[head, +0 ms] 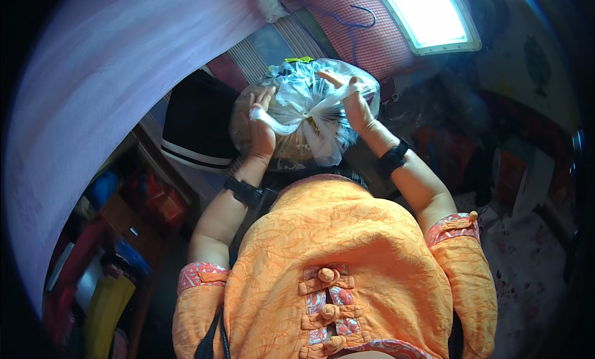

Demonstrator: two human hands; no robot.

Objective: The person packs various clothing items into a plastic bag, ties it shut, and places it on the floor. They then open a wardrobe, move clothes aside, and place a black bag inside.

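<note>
A full, rounded clear plastic bag (304, 145) rests before me, knotted at its middle, with white translucent handle ends. My left hand (262, 126) lies along the bag's left side, one handle strip looped over its thumb. On the right side, my right hand (355, 103) has the other strip around its fingers, with some fingers raised. Both strips run taut to the central knot. The bag's contents are hard to make out; brown and dark shapes show through, and a bright yellow-green piece is at its far edge.
Black fabric with white stripes (200, 122) lies left of the bag on striped bedding. Beyond are a red checked cloth (386, 56), a blue wire hanger (344, 22) and a bright window (432, 15). A pale curtain (93, 103) hangs at left, above folded clothes (109, 312).
</note>
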